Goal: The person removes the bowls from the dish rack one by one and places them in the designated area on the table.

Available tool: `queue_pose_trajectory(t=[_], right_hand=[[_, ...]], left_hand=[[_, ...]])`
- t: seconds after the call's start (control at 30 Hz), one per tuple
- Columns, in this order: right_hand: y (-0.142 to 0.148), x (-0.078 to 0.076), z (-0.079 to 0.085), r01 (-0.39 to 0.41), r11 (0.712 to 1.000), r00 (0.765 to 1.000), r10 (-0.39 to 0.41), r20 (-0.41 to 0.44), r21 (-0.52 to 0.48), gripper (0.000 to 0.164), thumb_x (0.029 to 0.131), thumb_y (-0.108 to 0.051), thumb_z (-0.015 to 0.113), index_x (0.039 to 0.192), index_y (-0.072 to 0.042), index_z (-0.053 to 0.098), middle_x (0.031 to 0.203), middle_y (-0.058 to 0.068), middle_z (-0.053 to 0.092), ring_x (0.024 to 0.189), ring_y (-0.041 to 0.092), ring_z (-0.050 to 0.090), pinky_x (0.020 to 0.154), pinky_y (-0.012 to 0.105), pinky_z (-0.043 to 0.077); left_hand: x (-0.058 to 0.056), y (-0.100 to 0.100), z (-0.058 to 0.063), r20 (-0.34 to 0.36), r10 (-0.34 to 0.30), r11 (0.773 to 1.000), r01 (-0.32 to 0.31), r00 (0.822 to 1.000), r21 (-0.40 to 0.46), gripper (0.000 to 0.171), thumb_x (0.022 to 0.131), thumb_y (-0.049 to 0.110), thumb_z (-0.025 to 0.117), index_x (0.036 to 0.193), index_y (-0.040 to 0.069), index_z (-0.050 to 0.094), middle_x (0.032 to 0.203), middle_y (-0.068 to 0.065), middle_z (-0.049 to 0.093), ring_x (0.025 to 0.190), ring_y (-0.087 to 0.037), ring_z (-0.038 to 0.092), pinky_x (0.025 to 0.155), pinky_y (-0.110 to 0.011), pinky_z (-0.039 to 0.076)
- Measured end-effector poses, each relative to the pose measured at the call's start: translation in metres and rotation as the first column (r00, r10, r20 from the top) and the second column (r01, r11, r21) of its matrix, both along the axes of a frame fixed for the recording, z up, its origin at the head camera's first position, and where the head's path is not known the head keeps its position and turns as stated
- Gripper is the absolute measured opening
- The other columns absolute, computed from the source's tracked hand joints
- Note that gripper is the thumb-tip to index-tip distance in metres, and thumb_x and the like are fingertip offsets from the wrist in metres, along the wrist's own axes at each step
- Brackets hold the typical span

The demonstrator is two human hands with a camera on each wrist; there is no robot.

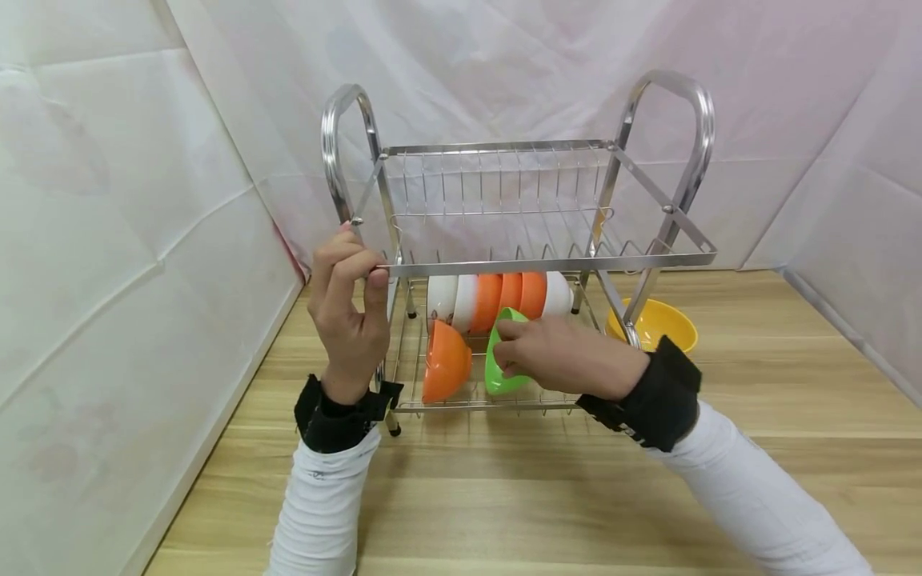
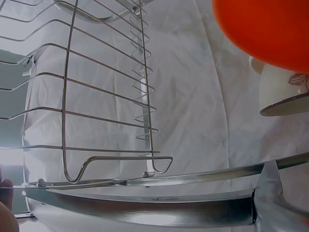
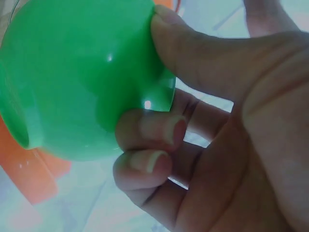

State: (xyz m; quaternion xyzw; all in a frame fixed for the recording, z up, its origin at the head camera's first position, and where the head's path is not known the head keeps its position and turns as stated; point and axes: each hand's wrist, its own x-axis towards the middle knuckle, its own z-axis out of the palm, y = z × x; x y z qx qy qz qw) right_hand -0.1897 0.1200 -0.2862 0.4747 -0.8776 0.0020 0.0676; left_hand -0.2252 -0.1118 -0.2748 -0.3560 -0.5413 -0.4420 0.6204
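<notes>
Left hand [image 1: 347,324]: gripping a metal dish rack [image 1: 533,266] at its upper tier's near left corner. Right hand [image 1: 565,352]: pinching a green bowl [image 1: 502,378] by the rim, beside an orange bowl [image 1: 448,364].

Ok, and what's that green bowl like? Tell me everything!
The green bowl is bright, shiny and rounded, perhaps plastic, with a raised ring on its base. It's tipped sideways at the rack's lower shelf, right of an orange bowl. The right hand's grip pinches its edge; whether it touches the shelf is unclear.
</notes>
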Motion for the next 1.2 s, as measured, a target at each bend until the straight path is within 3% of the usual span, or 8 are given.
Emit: queue_pose_trajectory(t=[0.13, 0.3, 0.5, 0.63, 0.77, 0.93, 1.03, 1.2], right_hand=[[0.012, 0.009, 0.004, 0.000, 0.998, 1.000, -0.001, -0.013, -0.066, 0.014, 0.082, -0.020, 0.076, 0.087, -0.013, 0.066, 0.079, -0.004, 0.046, 0.050, 0.009, 0.038, 0.050, 0.018, 0.037], [0.024, 0.021, 0.011, 0.042, 0.993, 0.999, -0.041, 0.018, -0.109, 0.017, 0.080, -0.020, 0.078, 0.090, -0.015, 0.065, 0.083, -0.006, 0.047, 0.066, 0.009, 0.044, 0.060, 0.020, 0.043], [0.044, 0.032, 0.004, 0.060, 0.981, 0.998, -0.052, 0.045, -0.182, 0.021, 0.080, -0.020, 0.078, 0.093, -0.016, 0.062, 0.092, -0.006, 0.049, 0.072, 0.007, 0.049, 0.065, 0.021, 0.048], [0.060, 0.039, -0.004, 0.054, 0.963, 0.996, -0.033, 0.082, -0.265, 0.020, 0.082, -0.016, 0.076, 0.094, -0.016, 0.059, 0.097, -0.007, 0.051, 0.071, 0.005, 0.049, 0.063, 0.020, 0.048], [0.077, 0.047, -0.008, 0.026, 0.924, 0.995, 0.013, 0.098, -0.382, 0.025, 0.079, -0.011, 0.078, 0.093, -0.018, 0.058, 0.093, -0.012, 0.051, 0.068, 0.000, 0.047, 0.059, 0.013, 0.043], [0.095, 0.056, -0.004, -0.024, 0.893, 0.997, 0.057, 0.060, -0.449, 0.013, 0.089, -0.030, 0.066, 0.094, -0.021, 0.058, 0.092, -0.013, 0.051, 0.069, -0.002, 0.046, 0.059, 0.008, 0.038], [0.103, 0.061, 0.003, -0.064, 0.878, 0.996, 0.088, 0.029, -0.474, 0.018, 0.093, -0.038, 0.056, 0.093, -0.020, 0.059, 0.092, -0.011, 0.052, 0.071, -0.001, 0.047, 0.058, 0.008, 0.038], [0.118, 0.074, 0.015, -0.065, 0.885, 0.998, 0.070, -0.006, -0.462, 0.019, 0.096, -0.042, 0.051, 0.095, -0.025, 0.059, 0.097, -0.017, 0.052, 0.073, -0.005, 0.047, 0.058, 0.006, 0.039]], left_hand=[[-0.001, 0.001, 0.001, 0.000, 0.000, 1.000, 0.000, 1.000, 0.001, 0.039, 0.099, 0.033, 0.054, 0.082, -0.002, 0.055, 0.080, -0.016, 0.046, 0.079, -0.034, 0.047, 0.096, -0.049, 0.041], [-0.001, 0.001, 0.002, 0.006, -0.006, 1.000, 0.006, 1.000, 0.001, 0.038, 0.099, 0.033, 0.054, 0.082, -0.002, 0.055, 0.079, -0.016, 0.046, 0.080, -0.035, 0.047, 0.096, -0.050, 0.041], [-0.001, 0.001, 0.001, 0.012, -0.022, 1.000, 0.022, 1.000, 0.001, 0.038, 0.098, 0.032, 0.055, 0.081, -0.002, 0.056, 0.078, -0.016, 0.046, 0.080, -0.035, 0.048, 0.096, -0.053, 0.040], [-0.001, 0.002, 0.000, 0.013, -0.029, 1.000, 0.029, 0.999, -0.001, 0.037, 0.098, 0.032, 0.055, 0.082, -0.002, 0.056, 0.078, -0.016, 0.046, 0.079, -0.035, 0.048, 0.095, -0.053, 0.040], [-0.001, 0.003, -0.001, 0.015, -0.030, 1.000, 0.030, 0.999, -0.003, 0.037, 0.098, 0.032, 0.055, 0.082, -0.002, 0.056, 0.078, -0.016, 0.047, 0.080, -0.035, 0.048, 0.095, -0.053, 0.040], [0.000, 0.000, 0.000, 0.027, -0.008, 1.000, 0.008, 1.000, -0.003, 0.038, 0.098, 0.033, 0.055, 0.083, -0.002, 0.056, 0.079, -0.016, 0.047, 0.081, -0.036, 0.048, 0.096, -0.052, 0.040], [0.000, -0.002, 0.000, 0.037, 0.000, 1.000, 0.001, 0.999, -0.003, 0.039, 0.098, 0.034, 0.054, 0.083, -0.001, 0.056, 0.080, -0.016, 0.047, 0.082, -0.035, 0.048, 0.097, -0.051, 0.040], [0.001, -0.001, 0.000, 0.034, -0.010, 1.000, 0.010, 0.999, 0.008, 0.038, 0.098, 0.034, 0.055, 0.083, -0.001, 0.056, 0.080, -0.016, 0.047, 0.081, -0.036, 0.048, 0.096, -0.053, 0.040]])
